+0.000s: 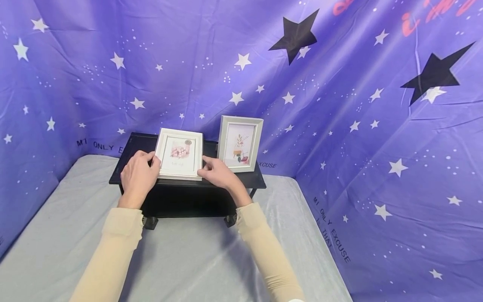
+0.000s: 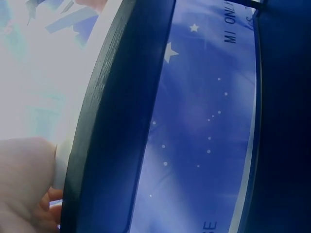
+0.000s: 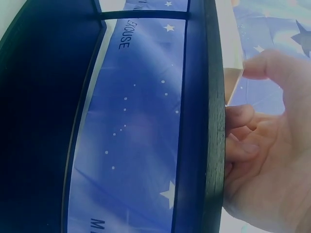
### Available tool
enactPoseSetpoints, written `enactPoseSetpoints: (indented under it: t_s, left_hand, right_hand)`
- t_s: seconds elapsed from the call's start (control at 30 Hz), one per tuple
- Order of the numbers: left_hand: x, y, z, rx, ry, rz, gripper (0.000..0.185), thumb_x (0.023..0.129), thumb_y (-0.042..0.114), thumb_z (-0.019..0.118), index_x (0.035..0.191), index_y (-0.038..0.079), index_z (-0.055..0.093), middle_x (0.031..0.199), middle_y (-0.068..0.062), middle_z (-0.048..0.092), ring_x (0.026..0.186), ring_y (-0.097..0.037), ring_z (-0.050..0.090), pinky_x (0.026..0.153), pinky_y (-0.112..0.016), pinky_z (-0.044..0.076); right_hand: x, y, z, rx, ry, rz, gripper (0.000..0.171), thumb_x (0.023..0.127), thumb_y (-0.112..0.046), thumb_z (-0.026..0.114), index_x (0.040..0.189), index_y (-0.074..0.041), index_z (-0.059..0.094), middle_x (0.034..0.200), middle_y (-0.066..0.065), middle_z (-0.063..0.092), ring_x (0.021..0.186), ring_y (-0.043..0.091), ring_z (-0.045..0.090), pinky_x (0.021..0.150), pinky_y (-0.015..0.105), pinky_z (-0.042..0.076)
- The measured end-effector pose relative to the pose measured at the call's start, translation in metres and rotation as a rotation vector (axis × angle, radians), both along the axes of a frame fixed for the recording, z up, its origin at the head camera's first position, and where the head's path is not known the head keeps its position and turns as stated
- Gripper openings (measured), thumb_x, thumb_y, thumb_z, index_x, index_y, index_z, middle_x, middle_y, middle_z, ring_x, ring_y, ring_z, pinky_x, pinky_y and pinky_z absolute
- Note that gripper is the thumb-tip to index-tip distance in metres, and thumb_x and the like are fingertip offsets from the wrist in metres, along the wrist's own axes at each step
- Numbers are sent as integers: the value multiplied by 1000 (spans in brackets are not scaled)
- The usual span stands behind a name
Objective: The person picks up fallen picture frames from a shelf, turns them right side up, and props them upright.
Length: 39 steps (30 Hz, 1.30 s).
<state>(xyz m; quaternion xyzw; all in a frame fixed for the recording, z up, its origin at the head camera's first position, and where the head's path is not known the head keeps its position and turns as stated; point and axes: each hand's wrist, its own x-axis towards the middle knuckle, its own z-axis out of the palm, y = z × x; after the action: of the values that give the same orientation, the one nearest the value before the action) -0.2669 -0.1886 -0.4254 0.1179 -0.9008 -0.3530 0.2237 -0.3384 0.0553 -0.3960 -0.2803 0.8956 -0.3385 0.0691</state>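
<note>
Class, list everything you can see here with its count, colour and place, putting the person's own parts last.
Backdrop: count unclear, purple-blue, behind and at both sides.
White stars: many, white, across the backdrop.
Black stars: two, black, upper right.
Lettering: several pieces, black or red, on the backdrop.
Cloth: one, pale grey, lower centre.
Table: one, black, on the cloth.
White frame: one, white, over the table, left of centre.
Standing frame: one, pale grey, on the table's right part.
Sleeves: two, beige, on both forearms.
Left hand: one, bare, gripping the white frame's left edge.
Right hand: one, bare, pinching its right edge.
</note>
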Motion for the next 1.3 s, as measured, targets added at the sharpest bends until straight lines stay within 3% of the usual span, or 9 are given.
enactPoseSetpoints:
  t_s: [0.4,0.57,0.77,1.0,1.3]
  left_hand:
    - [2,-1,0,37,-33,-9,51,112,39,43,155,17,59,150,-22,63,129,-56,60,98,-70,47]
    - [1,-4,4,43,-56,-72,52,114,37,41,158,12,54,145,-25,64,127,-56,61,97,-72,47]
    - [-1,-9,6,45,-52,-200,54,113,28,39,161,5,44,137,-26,61,126,-49,59,100,-71,45]
    - [-7,-1,5,112,3,-291,58,112,20,36,166,-2,30,159,-32,45,149,-49,42,117,-68,34]
    - [-6,-5,4,120,131,-307,56,111,12,39,164,-6,31,153,-36,47,141,-52,45,115,-67,34]
  right_hand:
    - [2,1,0,-22,5,14,76,99,-17,62,166,1,34,81,-1,63,67,11,52,68,25,43]
    - [3,1,1,-39,27,25,74,99,-14,62,166,1,33,82,-1,62,69,11,52,71,24,44]
    - [4,1,0,-45,64,27,76,100,-11,61,168,1,30,83,-1,60,70,11,52,73,24,44]
    - [5,12,-2,-42,147,17,75,104,-12,61,169,-1,26,89,4,62,69,11,51,70,24,43]
    - [9,5,-7,9,244,-24,76,108,-20,64,171,-7,23,93,-1,66,70,9,52,72,24,45]
